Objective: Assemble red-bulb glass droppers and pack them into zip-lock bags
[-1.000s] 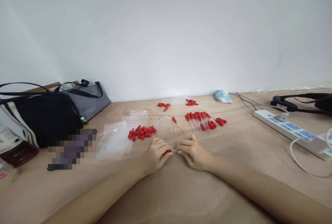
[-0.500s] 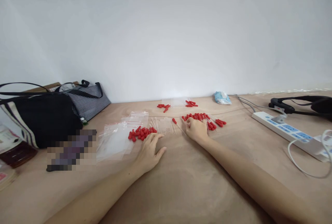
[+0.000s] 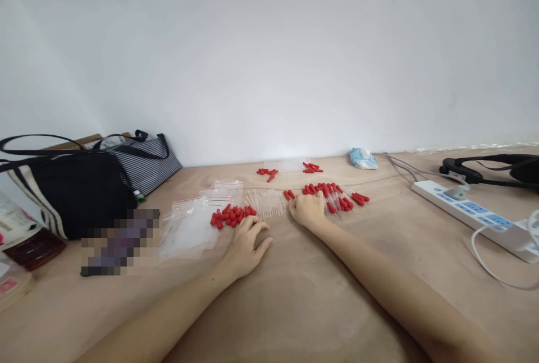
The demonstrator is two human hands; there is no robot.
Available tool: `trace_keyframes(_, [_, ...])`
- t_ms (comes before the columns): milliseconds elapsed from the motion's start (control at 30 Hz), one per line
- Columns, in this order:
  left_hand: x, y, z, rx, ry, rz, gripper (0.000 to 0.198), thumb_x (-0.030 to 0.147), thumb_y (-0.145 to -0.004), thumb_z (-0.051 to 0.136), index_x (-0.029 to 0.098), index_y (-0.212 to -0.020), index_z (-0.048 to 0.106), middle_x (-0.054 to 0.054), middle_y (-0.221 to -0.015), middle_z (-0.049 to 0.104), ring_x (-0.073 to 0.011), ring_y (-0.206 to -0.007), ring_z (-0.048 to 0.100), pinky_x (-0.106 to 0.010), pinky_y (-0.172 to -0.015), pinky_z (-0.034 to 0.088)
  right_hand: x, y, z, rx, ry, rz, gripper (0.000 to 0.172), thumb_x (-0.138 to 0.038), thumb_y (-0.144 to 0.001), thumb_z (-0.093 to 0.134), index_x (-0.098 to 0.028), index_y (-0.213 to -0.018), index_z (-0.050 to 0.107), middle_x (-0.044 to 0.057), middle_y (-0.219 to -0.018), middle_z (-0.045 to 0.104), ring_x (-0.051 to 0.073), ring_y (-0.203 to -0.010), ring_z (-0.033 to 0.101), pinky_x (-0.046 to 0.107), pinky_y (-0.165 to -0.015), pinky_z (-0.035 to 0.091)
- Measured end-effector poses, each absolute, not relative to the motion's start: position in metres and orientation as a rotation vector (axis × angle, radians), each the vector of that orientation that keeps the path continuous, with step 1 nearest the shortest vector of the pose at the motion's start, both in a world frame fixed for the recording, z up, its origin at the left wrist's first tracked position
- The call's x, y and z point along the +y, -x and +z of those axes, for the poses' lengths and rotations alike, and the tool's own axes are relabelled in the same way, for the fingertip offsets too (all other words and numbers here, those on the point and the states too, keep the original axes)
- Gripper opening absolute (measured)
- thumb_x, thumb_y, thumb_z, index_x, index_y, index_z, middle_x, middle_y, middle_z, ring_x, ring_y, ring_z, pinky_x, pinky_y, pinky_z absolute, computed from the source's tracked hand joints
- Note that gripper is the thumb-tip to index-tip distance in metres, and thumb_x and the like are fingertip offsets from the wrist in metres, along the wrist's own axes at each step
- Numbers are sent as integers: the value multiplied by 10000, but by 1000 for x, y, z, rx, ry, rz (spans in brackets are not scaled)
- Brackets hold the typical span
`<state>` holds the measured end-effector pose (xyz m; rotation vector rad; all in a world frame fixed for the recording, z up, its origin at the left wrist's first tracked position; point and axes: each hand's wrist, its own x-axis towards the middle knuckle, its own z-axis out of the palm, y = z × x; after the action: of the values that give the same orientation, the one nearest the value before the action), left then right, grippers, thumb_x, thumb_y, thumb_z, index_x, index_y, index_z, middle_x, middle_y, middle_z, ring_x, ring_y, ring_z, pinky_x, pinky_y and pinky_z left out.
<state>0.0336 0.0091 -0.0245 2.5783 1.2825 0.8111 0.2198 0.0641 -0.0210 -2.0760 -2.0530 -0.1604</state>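
My right hand (image 3: 307, 209) is closed, its fingertips low over the table around the tube of a red-bulbed dropper (image 3: 292, 194). Another dropper (image 3: 287, 195) lies right beside that one, also with its bulb pointing away from me. A pile of red-bulbed droppers (image 3: 324, 188) spreads just behind and right of this hand. My left hand (image 3: 245, 248) rests on the table with its fingers apart, holding nothing. Its fingertips are close to a heap of loose red rubber bulbs (image 3: 229, 216). Between my hands lies a row of thin clear tubes (image 3: 267, 203).
Clear zip bags (image 3: 191, 228) lie left of the bulbs. Farther back are more red bulbs (image 3: 267, 172) and a clear bag of tubes (image 3: 290, 166). A black bag (image 3: 84, 194) stands left; a power strip (image 3: 471, 211), a tissue pack (image 3: 362, 158) and a black headset (image 3: 475, 169) are right.
My right hand has moved left from the dropper pile. A second red-bulbed dropper now lies beside the single one. My left hand has hardly moved; the view has shifted slightly.
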Motion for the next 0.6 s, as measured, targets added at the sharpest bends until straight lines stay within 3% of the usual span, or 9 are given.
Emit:
trace_keyframes(167, [8, -34, -23, 1275, -2588, 806, 110, 199, -772, 493, 184, -872, 535, -56, -919, 479, -208, -893, 472, -394, -808, 403, 67, -231, -20, -2003, 2147, -183, 326, -249, -795, 367, -107, -785, 659, 175, -804, 659, 238, -722, 605, 409, -804, 193])
trace_keyframes(333, [7, -35, -23, 1299, -2601, 831, 113, 208, -757, 517, 186, -863, 551, -53, -907, 489, -211, -883, 480, -387, -789, 404, 69, -244, -19, -1947, 2224, -159, 332, -308, -794, 381, -111, -778, 648, 174, -819, 658, 252, -754, 600, 404, -796, 208])
trace_keyframes(600, [41, -11, 2, 1732, -2551, 816, 197, 342, -707, 592, 212, -855, 594, -41, -870, 538, -245, -880, 485, -432, -803, 344, 67, -240, -19, -1894, 2103, -251, 306, -320, -787, 392, -106, -906, 575, 137, -780, 654, 232, -729, 585, 384, -771, 215])
